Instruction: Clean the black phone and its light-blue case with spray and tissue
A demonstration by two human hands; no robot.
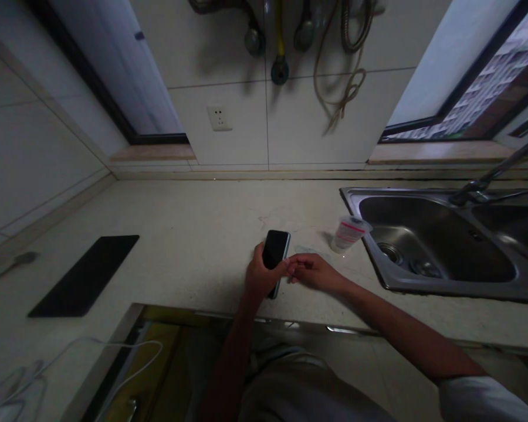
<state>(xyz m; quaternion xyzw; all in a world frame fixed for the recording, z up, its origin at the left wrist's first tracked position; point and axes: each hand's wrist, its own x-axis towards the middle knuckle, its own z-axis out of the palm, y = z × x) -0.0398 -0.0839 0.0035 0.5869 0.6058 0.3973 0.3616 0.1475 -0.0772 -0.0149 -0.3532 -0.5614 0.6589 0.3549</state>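
The phone [276, 249] shows glossy black glass, the surface [193, 234] is pale matt stone, the sink [444, 234] brushed steel, and the cup [348, 232] clear plastic.

Dim kitchen: pale counter [180, 223], steel sink [440, 252] right, tiled wall [290, 117] with socket [220, 118], perhaps frosted window [127, 64] left.

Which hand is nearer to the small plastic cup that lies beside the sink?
The right hand. It is left of the plastic cup and closer to the person, apart from it. The left hand is farther left, holding the phone.
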